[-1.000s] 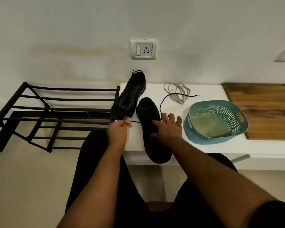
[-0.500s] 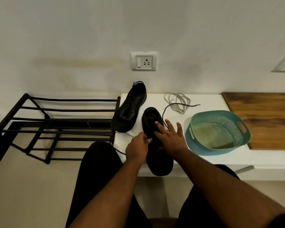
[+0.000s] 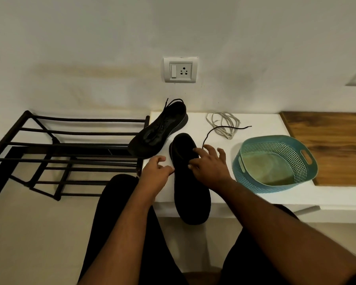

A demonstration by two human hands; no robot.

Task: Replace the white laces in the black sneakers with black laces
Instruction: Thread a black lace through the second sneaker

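Near sneaker [image 3: 190,182] is the landmark: black, lying lengthwise on the white tabletop [image 3: 255,199], one end overhanging the front edge toward the person. Right hand [image 3: 209,164] rests on its upper, fingers curled and spread; a black lace [image 3: 216,129] runs from under those fingers up and right across the tabletop. Cannot tell for sure whether the fingers pinch the lace or just press the shoe. Left hand [image 3: 155,173] sits just left of the sneaker, at its side edge, fingers curled, thumb and forefinger tips together as if pinching something thin; what is pinched is too small to make out. 2nd sneaker [image 3: 159,131] lies up-left of the landmark, tilted, already threaded with black lace, its end over the tabletop's left edge. White laces [image 3: 223,124] lie in a loose bundle up-right of the landmark, the black lace end crossing them. Teal basket [image 3: 275,163] stands right of it, near the right hand. Black metal rack [image 3: 64,153] stands on the floor left of it. Wall socket [image 3: 180,69] is above.
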